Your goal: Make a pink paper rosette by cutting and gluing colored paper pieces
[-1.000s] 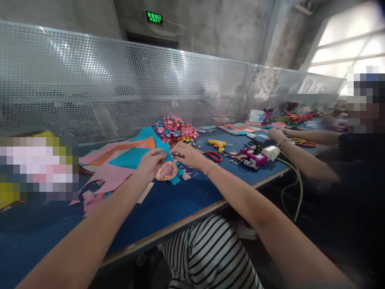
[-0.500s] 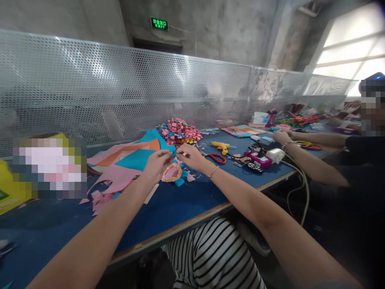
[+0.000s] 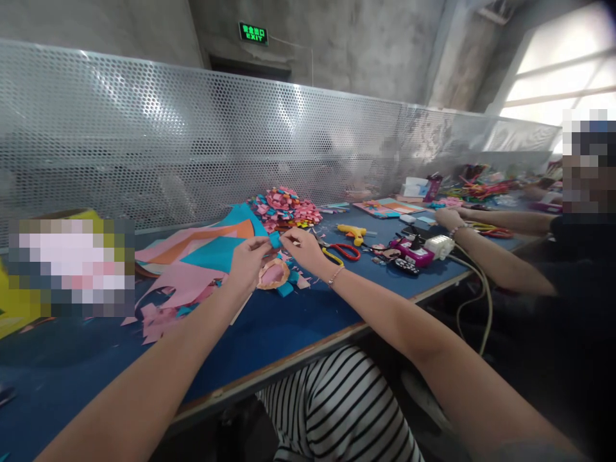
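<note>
In the head view, two bare hands meet over one dark-blue table [image 3: 308, 321]. The left hand [image 3: 248, 262] has thumb and fingers closed on the left side of one small bright-blue folded piece [image 3: 274, 240]; the right hand [image 3: 304, 249] pinches its right side, so the single piece sits between both sets of fingertips, above the tabletop. Just below it is one pink oval with a scalloped peach rim [image 3: 273, 276]; whether the left hand's lower fingers also hold it cannot be told. At least two more bright-blue strips [image 3: 285, 290] lie beside the oval.

Left of the hands, several overlapping pink, orange and blue sheets [image 3: 212, 253] spread out, too layered to count. Behind the hands stands one heap of small multicoloured scraps [image 3: 283, 208], also uncountable. To the right are one yellow glue gun [image 3: 353, 233], one red and one yellow scissor handle [image 3: 347, 251], and one purple box-shaped device [image 3: 412, 253]. Farther right, one co-worker's two hands [image 3: 450, 219] are close together.
</note>
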`<state>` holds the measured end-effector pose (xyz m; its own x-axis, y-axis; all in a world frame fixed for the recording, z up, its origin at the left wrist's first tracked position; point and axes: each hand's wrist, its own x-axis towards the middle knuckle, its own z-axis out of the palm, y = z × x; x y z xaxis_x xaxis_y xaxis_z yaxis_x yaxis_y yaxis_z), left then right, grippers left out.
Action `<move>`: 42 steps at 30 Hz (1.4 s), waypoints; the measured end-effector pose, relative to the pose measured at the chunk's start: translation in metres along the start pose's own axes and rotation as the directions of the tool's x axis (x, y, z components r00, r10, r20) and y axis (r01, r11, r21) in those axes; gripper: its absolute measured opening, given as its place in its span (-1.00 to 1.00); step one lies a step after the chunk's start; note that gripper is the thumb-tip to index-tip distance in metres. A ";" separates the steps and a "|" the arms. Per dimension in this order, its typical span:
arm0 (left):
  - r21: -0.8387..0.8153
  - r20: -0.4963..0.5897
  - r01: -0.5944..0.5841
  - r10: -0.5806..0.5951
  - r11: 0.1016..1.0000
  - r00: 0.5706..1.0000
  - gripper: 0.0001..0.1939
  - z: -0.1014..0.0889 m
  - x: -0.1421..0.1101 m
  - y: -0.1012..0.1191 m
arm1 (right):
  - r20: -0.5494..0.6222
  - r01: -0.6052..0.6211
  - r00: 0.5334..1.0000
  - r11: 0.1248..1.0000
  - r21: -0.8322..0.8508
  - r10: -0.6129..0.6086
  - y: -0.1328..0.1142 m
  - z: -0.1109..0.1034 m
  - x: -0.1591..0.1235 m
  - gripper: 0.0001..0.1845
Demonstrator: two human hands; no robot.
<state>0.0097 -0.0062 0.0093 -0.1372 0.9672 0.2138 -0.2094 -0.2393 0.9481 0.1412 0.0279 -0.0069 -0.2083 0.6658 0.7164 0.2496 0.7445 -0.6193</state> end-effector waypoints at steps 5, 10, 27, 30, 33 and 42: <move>0.001 -0.008 0.016 -0.016 1.000 1.000 -0.76 -0.001 0.000 0.001 | -0.017 -0.037 0.999 0.999 -0.028 0.036 0.000 0.001 -0.001 -0.77; 0.027 0.013 0.032 -0.032 0.999 0.999 -0.69 -0.001 -0.001 0.002 | -0.019 -0.095 0.995 0.994 -0.045 0.095 0.002 0.002 -0.001 -0.75; 0.152 0.035 -0.055 0.050 0.987 0.998 -0.75 -0.004 0.003 -0.005 | 0.013 -0.130 0.991 0.992 -0.003 0.130 0.001 0.002 0.002 -0.76; 0.171 0.048 -0.060 0.053 0.983 0.997 -0.78 -0.003 0.002 -0.006 | -0.012 -0.148 0.989 0.989 0.001 0.148 0.003 0.004 0.003 -0.78; 0.154 0.047 -0.044 0.037 0.987 0.998 -0.78 -0.003 0.002 -0.005 | -0.018 -0.184 0.982 0.979 0.089 0.186 0.007 0.006 0.002 -0.80; 0.143 0.044 -0.043 0.037 0.989 0.998 -0.81 -0.006 0.006 -0.008 | 0.171 -0.287 0.956 0.882 0.373 0.239 0.011 0.008 0.002 -0.68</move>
<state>0.0044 0.0006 0.0016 -0.1017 0.9604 0.2592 -0.0631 -0.2663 0.9618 0.1363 0.0378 -0.0148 -0.3016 0.8227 0.4819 -0.0724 0.4842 -0.8720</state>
